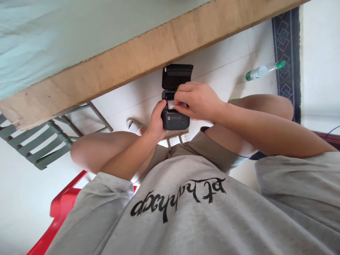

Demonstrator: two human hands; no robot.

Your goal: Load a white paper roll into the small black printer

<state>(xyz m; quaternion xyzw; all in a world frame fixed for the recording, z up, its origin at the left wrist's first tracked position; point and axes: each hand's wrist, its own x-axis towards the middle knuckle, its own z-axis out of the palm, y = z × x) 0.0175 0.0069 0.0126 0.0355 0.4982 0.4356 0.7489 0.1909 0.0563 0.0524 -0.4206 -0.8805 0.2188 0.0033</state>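
Observation:
A small black label printer is held between my knees with its lid swung up and away from me. My left hand grips the printer's left side, its thumb along the edge of the opening. Over the open compartment, my right hand has its fingers bent and closed at a piece of white paper, which looks like part of a label roll. My right fingers cover much of the compartment, so the rest of the roll is hidden.
A wooden board edge with pale green cloth runs above the printer. On the tiled floor lies a clear bottle with a green cap. A green slatted rack and a red plastic chair stand at left.

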